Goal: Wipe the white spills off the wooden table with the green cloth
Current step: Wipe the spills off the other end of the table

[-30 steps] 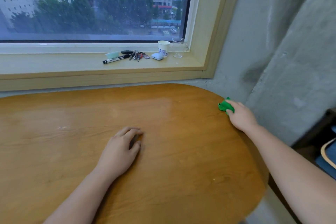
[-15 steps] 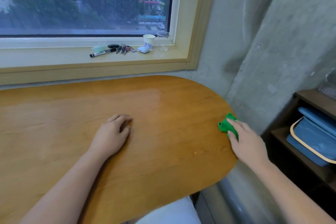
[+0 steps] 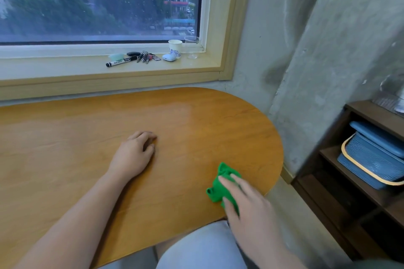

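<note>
A crumpled green cloth [image 3: 219, 184] lies on the wooden table [image 3: 196, 129] near its rounded front-right edge. My right hand [image 3: 249, 205] presses flat on the cloth, fingers spread over it and blurred by motion. My left hand [image 3: 133, 155] rests palm down in the middle of the table, fingers loosely curled, holding nothing. I cannot make out any white spill on the wood; only a pale glossy sheen shows toward the back.
On the window sill [image 3: 65, 70] sit a black marker [image 3: 121, 61], a bunch of keys [image 3: 146, 57], a white earbud case [image 3: 169, 57], a paper cup [image 3: 175, 47] and a clear glass [image 3: 192, 47]. A dark shelf [image 3: 328, 181] with a blue basket [image 3: 371, 159] stands at right by the concrete wall.
My right hand has slid the green cloth from the table's far right edge along the rim toward me and inward. The left hand has stayed in place.
</note>
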{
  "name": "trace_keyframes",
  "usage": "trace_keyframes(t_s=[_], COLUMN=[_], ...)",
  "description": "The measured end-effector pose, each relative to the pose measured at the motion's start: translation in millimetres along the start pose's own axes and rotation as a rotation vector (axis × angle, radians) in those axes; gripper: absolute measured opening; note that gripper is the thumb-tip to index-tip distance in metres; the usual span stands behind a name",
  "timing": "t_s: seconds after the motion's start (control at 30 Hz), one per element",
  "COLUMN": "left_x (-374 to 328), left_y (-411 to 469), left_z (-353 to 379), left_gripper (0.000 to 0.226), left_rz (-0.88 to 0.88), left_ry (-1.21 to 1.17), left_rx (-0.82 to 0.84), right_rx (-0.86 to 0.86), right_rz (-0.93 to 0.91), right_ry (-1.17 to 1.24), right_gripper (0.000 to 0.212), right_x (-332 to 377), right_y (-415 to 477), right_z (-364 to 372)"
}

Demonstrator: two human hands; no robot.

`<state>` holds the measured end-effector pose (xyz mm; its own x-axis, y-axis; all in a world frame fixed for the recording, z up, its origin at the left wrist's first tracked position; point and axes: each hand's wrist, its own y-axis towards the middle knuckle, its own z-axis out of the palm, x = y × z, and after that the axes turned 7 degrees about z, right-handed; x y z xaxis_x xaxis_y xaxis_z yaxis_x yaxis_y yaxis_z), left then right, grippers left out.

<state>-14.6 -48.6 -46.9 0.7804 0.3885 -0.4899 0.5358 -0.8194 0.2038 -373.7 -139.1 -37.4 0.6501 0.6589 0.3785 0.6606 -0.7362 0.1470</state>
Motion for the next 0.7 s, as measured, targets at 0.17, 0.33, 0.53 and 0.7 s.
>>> trace_keyframes(t_s=[0.17, 0.33, 0.53, 0.7], left_x=[-1, -1, -2, -2], left_y=[-1, -2, -2, -3], left_z=[0, 0, 0, 1], left_gripper=[0.034, 0.031, 0.032, 0.034], left_rz=[0.023, 0.035, 0.047, 0.05], left_ry=[0.011, 0.002, 0.02, 0.021], left_rx=[-0.015, -0.054, -0.064, -0.057], right_rx=[0.098, -0.027, 0.192, 0.254], right_rz=[-0.159, -0.215, -0.217, -0.224], right_ry=[0.101, 0.117, -0.076, -0.096], right_gripper=[0.051, 0.051, 0.052, 0.058], right_x=[56, 88, 85, 83], right_y=[10, 76, 133, 146], right_z=[6, 6, 33, 17])
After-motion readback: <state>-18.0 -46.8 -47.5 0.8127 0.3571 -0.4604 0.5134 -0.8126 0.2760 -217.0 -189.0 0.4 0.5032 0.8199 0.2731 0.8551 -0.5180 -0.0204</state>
